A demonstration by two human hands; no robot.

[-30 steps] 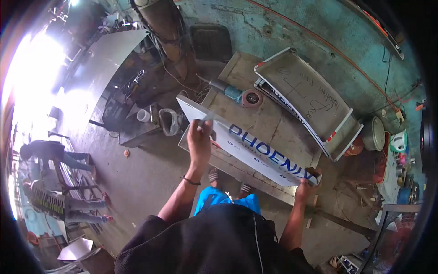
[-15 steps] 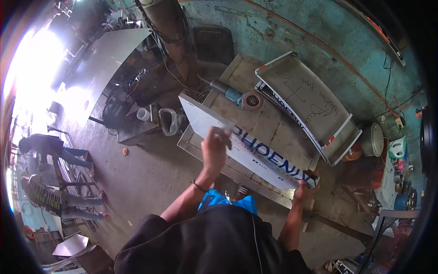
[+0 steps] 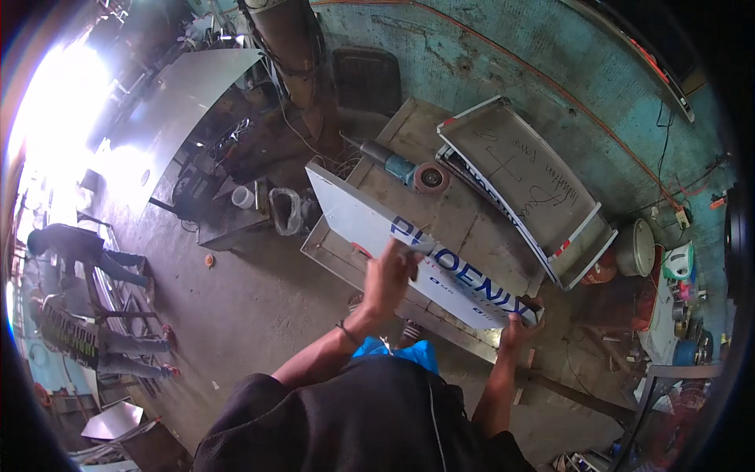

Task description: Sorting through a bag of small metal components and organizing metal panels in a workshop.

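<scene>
Holding: both hands grip a white sign panel (image 3: 409,256) over the worktop (image 3: 464,228).
Left hand (image 3: 391,271): clasping the panel's near face.
Right hand (image 3: 519,326): pinching its end.
Next: likely steadying it upright.

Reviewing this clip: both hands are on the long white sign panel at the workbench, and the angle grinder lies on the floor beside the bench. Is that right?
Not quite. The angle grinder lies on top of the workbench, behind the panel, not on the floor, as the head view shows. The rest holds: the left hand and right hand are both on the long white sign panel.

A long white sign panel (image 3: 409,252) with blue lettering stands tilted on edge against the workbench (image 3: 464,228).
</scene>
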